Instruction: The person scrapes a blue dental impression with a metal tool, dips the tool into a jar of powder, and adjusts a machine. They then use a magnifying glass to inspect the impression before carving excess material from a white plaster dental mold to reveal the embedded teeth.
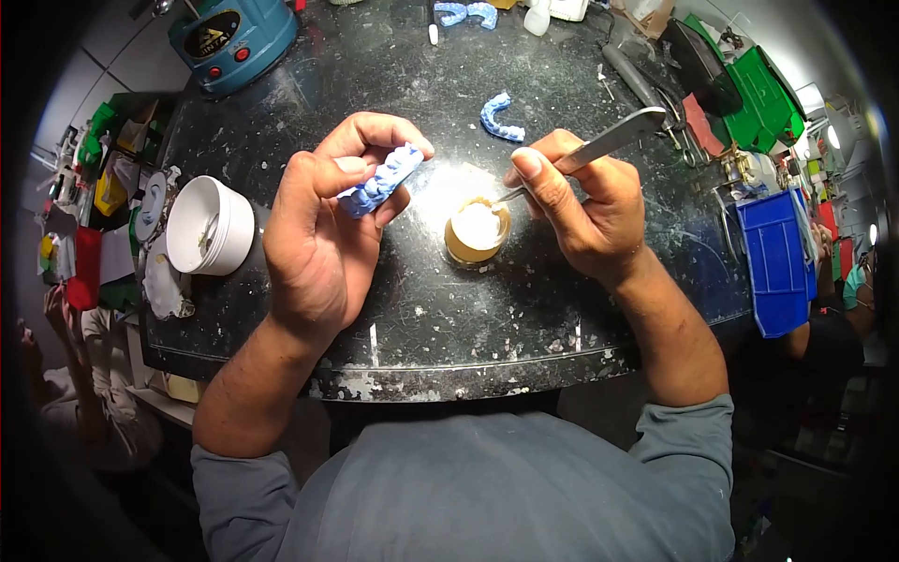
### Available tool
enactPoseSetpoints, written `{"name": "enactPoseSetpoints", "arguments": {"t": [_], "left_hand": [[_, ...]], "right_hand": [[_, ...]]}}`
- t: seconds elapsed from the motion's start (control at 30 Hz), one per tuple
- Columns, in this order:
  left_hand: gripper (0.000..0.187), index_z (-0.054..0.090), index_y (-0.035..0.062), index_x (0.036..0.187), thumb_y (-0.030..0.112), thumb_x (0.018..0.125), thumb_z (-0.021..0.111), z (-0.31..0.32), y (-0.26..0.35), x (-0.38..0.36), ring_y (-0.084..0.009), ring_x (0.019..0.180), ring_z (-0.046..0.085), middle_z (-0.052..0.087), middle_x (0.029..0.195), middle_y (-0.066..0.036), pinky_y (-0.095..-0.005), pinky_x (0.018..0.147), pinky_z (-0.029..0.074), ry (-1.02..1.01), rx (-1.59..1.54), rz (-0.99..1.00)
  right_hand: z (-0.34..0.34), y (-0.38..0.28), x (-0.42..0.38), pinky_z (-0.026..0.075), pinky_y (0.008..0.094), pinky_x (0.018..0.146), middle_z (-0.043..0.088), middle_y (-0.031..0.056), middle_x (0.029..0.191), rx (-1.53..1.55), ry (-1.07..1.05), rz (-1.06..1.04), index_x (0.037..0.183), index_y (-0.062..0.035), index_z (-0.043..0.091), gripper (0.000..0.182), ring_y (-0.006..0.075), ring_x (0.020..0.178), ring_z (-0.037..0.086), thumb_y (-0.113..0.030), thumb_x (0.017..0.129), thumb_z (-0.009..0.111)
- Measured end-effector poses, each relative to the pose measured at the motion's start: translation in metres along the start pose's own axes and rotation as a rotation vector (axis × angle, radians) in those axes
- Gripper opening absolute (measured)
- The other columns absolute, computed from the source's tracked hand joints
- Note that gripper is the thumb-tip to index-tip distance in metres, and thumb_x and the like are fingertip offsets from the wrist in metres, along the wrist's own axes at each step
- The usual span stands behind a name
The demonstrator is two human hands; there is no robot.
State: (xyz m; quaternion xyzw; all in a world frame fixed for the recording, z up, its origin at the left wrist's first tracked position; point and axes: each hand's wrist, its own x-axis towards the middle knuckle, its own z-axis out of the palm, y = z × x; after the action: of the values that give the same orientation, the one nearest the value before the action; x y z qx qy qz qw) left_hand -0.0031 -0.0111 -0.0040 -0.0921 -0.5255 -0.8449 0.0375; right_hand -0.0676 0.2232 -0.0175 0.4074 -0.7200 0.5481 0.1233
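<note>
My left hand (314,244) is closed on a blue dental model (384,183) and holds it tilted above the bench, its row of teeth showing between thumb and fingers. In my right hand (599,215) is a flat metal spatula (620,134), gripped between thumb and fingers. Its broad rounded end points up and right, while its lower end reaches to the rim of a small amber-coloured jar (475,251) with whitish contents. Beyond the jar, a second blue dental arch (489,114) lies on the bench.
A white tub (236,225) stands left of my left hand. At the back left is a blue-green machine (239,47) with red buttons. More blue dental arches (453,13) lie at the back. Blue (775,267) and green bins (757,98) line the right edge. People sit at both sides.
</note>
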Motion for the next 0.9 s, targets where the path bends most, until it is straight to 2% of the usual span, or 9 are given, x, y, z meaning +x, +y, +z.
{"name": "enactPoseSetpoints", "arguments": {"t": [0.13, 0.3, 0.5, 0.6, 0.67, 0.73, 0.8, 0.87, 0.9], "left_hand": [[0.036, 0.063, -0.0038, 0.107, 0.025, 0.098, 0.045, -0.007, -0.003, 0.000, -0.0153, 0.099, 0.056, 0.063, 0.121, -0.017, -0.0282, 0.083, 0.043, -0.052, -0.092, 0.006], [0.039, 0.059, -0.0079, 0.110, 0.027, 0.095, 0.051, 0.000, -0.002, 0.000, -0.0148, 0.085, 0.049, 0.061, 0.119, -0.015, -0.0300, 0.078, 0.043, 0.027, -0.092, 0.016], [0.037, 0.060, -0.0054, 0.114, 0.026, 0.094, 0.055, 0.000, -0.001, 0.000, -0.0116, 0.082, 0.046, 0.059, 0.107, -0.008, -0.0289, 0.075, 0.042, 0.045, -0.053, -0.017], [0.037, 0.061, -0.0043, 0.117, 0.025, 0.094, 0.057, 0.000, -0.002, 0.001, -0.0099, 0.080, 0.044, 0.057, 0.103, -0.005, -0.0267, 0.072, 0.041, 0.055, -0.059, -0.041], [0.029, 0.061, -0.0044, 0.116, 0.018, 0.099, 0.055, -0.003, -0.006, 0.003, -0.0073, 0.079, 0.043, 0.061, 0.114, -0.006, -0.0251, 0.069, 0.041, 0.012, -0.154, -0.031], [0.029, 0.060, -0.0047, 0.116, 0.018, 0.100, 0.053, -0.005, -0.008, 0.004, -0.0076, 0.078, 0.043, 0.060, 0.113, -0.007, -0.0252, 0.069, 0.041, -0.010, -0.288, -0.065], [0.030, 0.059, -0.0035, 0.118, 0.021, 0.102, 0.053, -0.009, -0.009, 0.007, -0.0085, 0.077, 0.043, 0.060, 0.107, -0.006, -0.0263, 0.069, 0.042, -0.044, -0.305, -0.073], [0.031, 0.059, -0.0004, 0.121, 0.024, 0.104, 0.052, -0.006, -0.011, 0.008, -0.0095, 0.078, 0.046, 0.060, 0.102, -0.005, -0.0275, 0.070, 0.043, 0.034, -0.272, -0.045], [0.038, 0.057, 0.0002, 0.129, 0.029, 0.106, 0.047, -0.005, -0.011, 0.010, -0.0130, 0.082, 0.050, 0.057, 0.100, -0.005, -0.0287, 0.071, 0.044, 0.070, -0.204, -0.050]], "right_hand": [[0.000, 0.002, 0.000, 0.054, 0.0277, 0.062, 0.074, 0.0089, 0.083, 0.013, 0.007, 0.014, 0.100, 0.0032, 0.074, 0.010, 0.0134, 0.071, 0.071, -0.007, 0.101, 0.072], [0.000, 0.001, 0.000, 0.055, 0.0274, 0.062, 0.074, 0.0095, 0.084, 0.029, 0.015, -0.020, 0.101, 0.0032, 0.074, 0.010, 0.0142, 0.072, 0.072, -0.007, 0.101, 0.072], [-0.003, -0.002, 0.000, 0.053, 0.0283, 0.061, 0.074, 0.0103, 0.085, -0.024, -0.030, 0.006, 0.099, 0.0027, 0.074, 0.010, 0.0154, 0.069, 0.070, -0.007, 0.102, 0.071], [-0.004, 0.002, 0.000, 0.052, 0.0299, 0.062, 0.072, 0.0072, 0.080, 0.027, 0.065, 0.033, 0.096, 0.0033, 0.072, 0.021, 0.0160, 0.067, 0.067, -0.014, 0.106, 0.067], [-0.013, -0.001, 0.003, 0.052, 0.0289, 0.063, 0.070, 0.0053, 0.077, -0.034, 0.073, 0.123, 0.093, 0.0029, 0.072, 0.028, 0.0128, 0.068, 0.065, -0.019, 0.109, 0.064], [-0.023, 0.005, 0.010, 0.048, 0.0266, 0.060, 0.065, 0.0020, 0.071, -0.200, 0.091, 0.288, 0.088, -0.0014, 0.072, 0.035, 0.0072, 0.065, 0.058, -0.029, 0.109, 0.065], [-0.035, 0.019, 0.015, 0.044, 0.0263, 0.057, 0.065, -0.0008, 0.070, -0.247, 0.119, 0.482, 0.089, -0.0037, 0.073, 0.034, 0.0063, 0.062, 0.054, -0.031, 0.109, 0.065], [-0.040, 0.039, 0.013, 0.043, 0.0252, 0.057, 0.066, -0.0025, 0.075, 0.092, 0.196, 0.453, 0.094, -0.0050, 0.075, 0.032, 0.0055, 0.063, 0.053, -0.030, 0.110, 0.064], [-0.035, 0.038, 0.015, 0.050, 0.0238, 0.064, 0.072, -0.0002, 0.085, 0.161, 0.235, 0.364, 0.103, -0.0036, 0.077, 0.028, 0.0067, 0.073, 0.062, -0.027, 0.110, 0.062]]}}
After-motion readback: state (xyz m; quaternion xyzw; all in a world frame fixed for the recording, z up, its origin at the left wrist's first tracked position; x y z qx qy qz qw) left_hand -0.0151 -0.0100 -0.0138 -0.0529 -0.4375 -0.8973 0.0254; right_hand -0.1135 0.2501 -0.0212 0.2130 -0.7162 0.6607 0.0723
